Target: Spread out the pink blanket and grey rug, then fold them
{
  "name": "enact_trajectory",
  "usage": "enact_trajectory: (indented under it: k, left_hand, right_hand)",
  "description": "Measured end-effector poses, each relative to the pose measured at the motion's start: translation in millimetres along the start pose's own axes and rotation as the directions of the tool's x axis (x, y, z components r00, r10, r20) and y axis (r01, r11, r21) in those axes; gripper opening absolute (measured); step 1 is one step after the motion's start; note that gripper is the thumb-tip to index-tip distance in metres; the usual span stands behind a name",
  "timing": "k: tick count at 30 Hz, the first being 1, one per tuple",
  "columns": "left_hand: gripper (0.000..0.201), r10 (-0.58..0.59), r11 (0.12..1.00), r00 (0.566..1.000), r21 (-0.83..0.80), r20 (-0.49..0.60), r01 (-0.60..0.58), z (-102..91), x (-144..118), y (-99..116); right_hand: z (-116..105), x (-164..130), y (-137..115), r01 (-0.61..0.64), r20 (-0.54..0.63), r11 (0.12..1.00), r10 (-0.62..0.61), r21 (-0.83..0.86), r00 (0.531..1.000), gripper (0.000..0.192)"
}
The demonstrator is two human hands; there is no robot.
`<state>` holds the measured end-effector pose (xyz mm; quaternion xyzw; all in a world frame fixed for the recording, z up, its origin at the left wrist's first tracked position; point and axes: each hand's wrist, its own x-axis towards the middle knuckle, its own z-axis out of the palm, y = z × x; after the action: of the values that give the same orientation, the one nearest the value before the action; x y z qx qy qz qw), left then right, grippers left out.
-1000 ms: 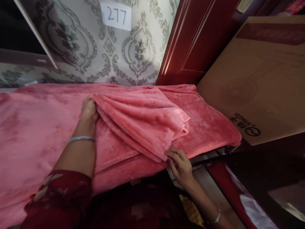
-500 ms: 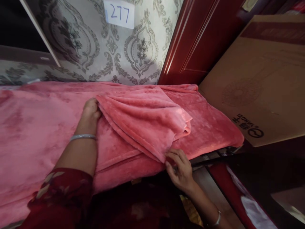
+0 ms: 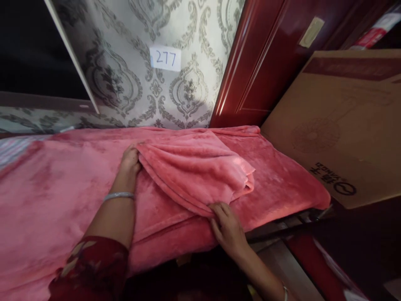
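Observation:
A pink plush blanket (image 3: 194,171) lies bunched and partly folded over, on top of a wider spread of the same pink fabric (image 3: 69,188). My left hand (image 3: 130,159) is closed on the folded part's far left corner, its fingertips hidden by the cloth. Lower right, my right hand (image 3: 228,228) pinches the near edge of the fold between thumb and fingers. Between the two hands the hem runs in a slack diagonal. Loose pleats gather toward a rolled, open end at the right.
Right of the fabric leans a big cardboard box (image 3: 338,138). Behind stand a patterned wall with a paper marked 277 (image 3: 165,58), a dark red door panel (image 3: 250,79) and a black screen (image 3: 37,54). A striped cloth (image 3: 15,147) shows at far left.
My right hand has shifted from the blanket's near corner to a grip on its edge, slightly left. The camera view has tilted up, so everything sits lower.

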<state>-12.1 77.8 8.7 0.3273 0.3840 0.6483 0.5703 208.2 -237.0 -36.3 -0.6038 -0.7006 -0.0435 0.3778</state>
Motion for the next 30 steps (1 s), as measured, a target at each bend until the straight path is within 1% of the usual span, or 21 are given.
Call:
enact_trajectory:
  k: [2, 6, 8, 10, 12, 13, 15, 16, 18, 19, 21, 23, 25, 27, 30]
  left_hand:
    - [0.020, 0.022, 1.000, 1.000, -0.021, 0.000, -0.022, 1.8, -5, 5]
    - [0.021, 0.061, 0.998, 0.998, -0.026, -0.007, -0.061, 6.1, -14, 17]
    - [0.022, 0.049, 0.999, 0.999, 0.008, 0.006, -0.049, 9.4, -18, 25]
    - [0.024, 0.013, 0.999, 0.998, 0.044, 0.056, -0.016, 15.3, -19, 35]
    - [0.025, -0.039, 0.998, 0.992, 0.056, 0.119, 0.032, 25.8, -20, 49]
    - [0.025, -0.069, 0.996, 0.987, 0.059, 0.147, 0.061, 33.2, -20, 58]
    - [0.025, -0.113, 0.993, 0.976, 0.065, 0.184, 0.103, 53.3, -19, 75]
    - [0.025, -0.119, 0.992, 0.973, 0.065, 0.199, 0.108, 66.4, -18, 84]
    - [0.027, -0.106, 0.994, 0.967, 0.065, 0.232, 0.093, 99.5, -15, 100]
    - [0.028, -0.092, 0.995, 0.962, 0.062, 0.259, 0.078, 119.5, -14, 107]
    - [0.029, -0.051, 0.998, 0.942, 0.051, 0.331, 0.036, 166.1, -13, 115]
    - [0.028, 0.009, 0.999, 0.903, 0.037, 0.430, -0.027, 219.3, -11, 118]
    - [0.026, 0.085, 0.994, 0.845, 0.010, 0.528, -0.107, 275.7, -11, 114]
    - [0.027, 0.142, 0.985, 0.790, -0.004, 0.597, -0.174, 331.4, -11, 106]
    - [0.027, 0.215, 0.963, 0.742, -0.010, 0.635, -0.270, 406.6, -13, 90]
  right_hand:
    - [-15, 11, 1, 0.036, -0.044, 0.999, -0.036, -0.007, 0.998, 0.028]
    - [-56, 44, 7, 0.106, -0.134, 0.985, -0.124, -0.134, 0.983, 0.025]
    - [-77, 62, 13, 0.142, -0.164, 0.970, -0.176, -0.198, 0.971, 0.022]
    - [-94, 77, 20, 0.154, -0.192, 0.961, -0.200, -0.231, 0.961, 0.021]
    - [-107, 89, 28, 0.135, -0.227, 0.968, -0.183, -0.212, 0.957, 0.022]
    - [-113, 94, 31, 0.116, -0.234, 0.977, -0.157, -0.177, 0.959, 0.022]
    - [-124, 104, 39, 0.078, -0.237, 0.994, -0.092, -0.071, 0.967, 0.024]
    - [-130, 109, 43, 0.064, -0.244, 0.998, -0.064, -0.009, 0.968, 0.025]
    - [-144, 120, 53, 0.059, -0.287, 0.992, -0.025, 0.112, 0.958, 0.027]
    - [-153, 126, 59, 0.065, -0.323, 0.984, -0.008, 0.167, 0.946, 0.028]
    - [-172, 138, 75, 0.063, -0.402, 0.963, 0.049, 0.260, 0.914, 0.029]
    - [-193, 149, 96, 0.043, -0.495, 0.946, 0.129, 0.321, 0.859, 0.030]
    - [-215, 161, 120, 0.023, -0.602, 0.934, 0.210, 0.355, 0.770, 0.031]
    - [-236, 171, 146, 0.033, -0.697, 0.921, 0.271, 0.389, 0.664, 0.031]
    - [-268, 181, 185, 0.110, -0.791, 0.890, 0.329, 0.442, 0.517, 0.027]
